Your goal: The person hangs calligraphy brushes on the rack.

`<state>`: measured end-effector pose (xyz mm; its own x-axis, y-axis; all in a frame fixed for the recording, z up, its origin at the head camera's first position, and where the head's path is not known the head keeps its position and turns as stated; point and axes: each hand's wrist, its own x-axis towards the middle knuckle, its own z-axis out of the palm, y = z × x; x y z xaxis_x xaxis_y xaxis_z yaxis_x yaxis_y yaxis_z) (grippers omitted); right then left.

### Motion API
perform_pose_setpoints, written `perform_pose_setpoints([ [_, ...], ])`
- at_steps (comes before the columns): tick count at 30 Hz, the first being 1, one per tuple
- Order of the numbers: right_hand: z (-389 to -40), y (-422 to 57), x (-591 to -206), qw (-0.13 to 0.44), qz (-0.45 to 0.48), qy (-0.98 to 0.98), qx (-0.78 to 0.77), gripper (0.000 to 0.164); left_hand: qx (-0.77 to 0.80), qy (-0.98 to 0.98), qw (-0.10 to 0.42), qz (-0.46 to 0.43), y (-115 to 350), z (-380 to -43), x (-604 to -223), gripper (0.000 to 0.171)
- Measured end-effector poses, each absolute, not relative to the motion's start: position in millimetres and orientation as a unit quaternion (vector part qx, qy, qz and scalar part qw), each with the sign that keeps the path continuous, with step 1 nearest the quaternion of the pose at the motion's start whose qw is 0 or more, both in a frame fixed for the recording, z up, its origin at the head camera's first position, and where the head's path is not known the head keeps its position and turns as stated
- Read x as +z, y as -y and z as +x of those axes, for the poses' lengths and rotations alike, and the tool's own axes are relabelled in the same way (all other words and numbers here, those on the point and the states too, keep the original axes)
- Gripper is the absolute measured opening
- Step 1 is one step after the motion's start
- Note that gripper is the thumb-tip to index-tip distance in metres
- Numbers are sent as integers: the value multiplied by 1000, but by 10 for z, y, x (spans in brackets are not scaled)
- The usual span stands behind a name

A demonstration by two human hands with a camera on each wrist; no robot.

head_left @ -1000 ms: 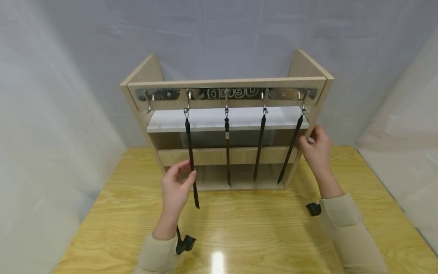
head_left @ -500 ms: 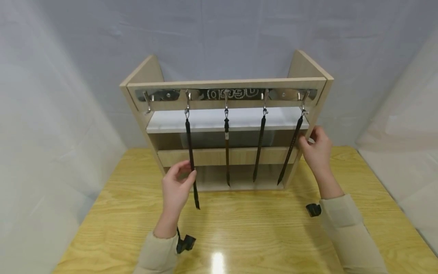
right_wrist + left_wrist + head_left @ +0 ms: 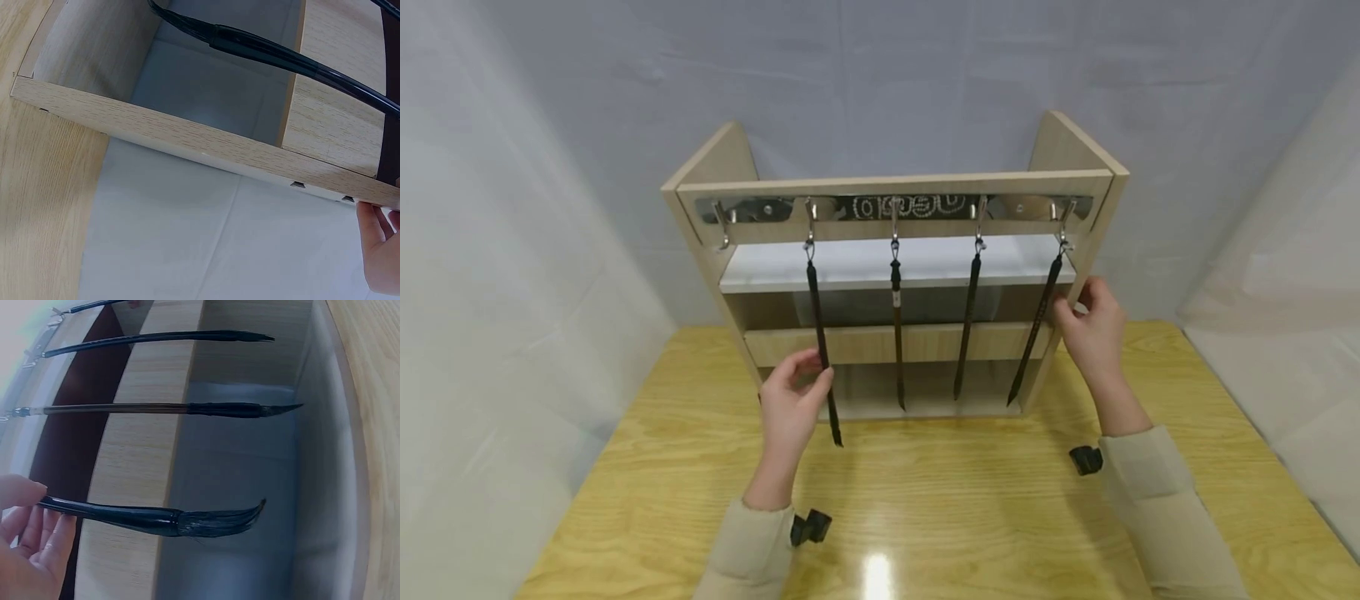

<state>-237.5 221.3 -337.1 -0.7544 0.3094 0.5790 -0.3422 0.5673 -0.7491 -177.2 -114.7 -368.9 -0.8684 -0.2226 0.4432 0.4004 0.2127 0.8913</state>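
Observation:
My left hand [image 3: 792, 407] pinches the dark handle of a calligraphy brush [image 3: 817, 308] between thumb and fingers. Its loop hangs on the second metal hook from the left. In the left wrist view, the thick black bristles of this brush [image 3: 219, 522] point away from the hand and bend at the tip. On the right, my right hand [image 3: 1093, 333] grips the side panel of a small wooden shelf [image 3: 898, 185]. In the right wrist view, fingers [image 3: 372, 228] press on the outer face of that panel [image 3: 156, 125]; the thumb is mostly outside the picture.
Three more brushes hang from the rail: a brown one [image 3: 898, 333] in the middle, a dark one [image 3: 968, 321] and another [image 3: 1037, 329] at the right end. The leftmost hook [image 3: 722, 227] carries nothing. The shelf stands on a wood-grain table [image 3: 940, 500] before pale cloth [image 3: 887, 75].
My left hand has shifted slightly right and up, and the lower end of the pinched brush swings a little to the right. My right hand keeps its grip on the panel.

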Motion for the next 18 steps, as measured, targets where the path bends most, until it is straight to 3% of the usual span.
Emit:
perform_pose_setpoints([
  [9,-2384,-2221,-3376,348,10,811,470,20,-621,715,303,-106,1151,-1990,-3819,20],
  [18,-2384,-2217,-3387,352,14,812,466,20,-638,695,311,-116,1108,-2026,-3788,18],
])
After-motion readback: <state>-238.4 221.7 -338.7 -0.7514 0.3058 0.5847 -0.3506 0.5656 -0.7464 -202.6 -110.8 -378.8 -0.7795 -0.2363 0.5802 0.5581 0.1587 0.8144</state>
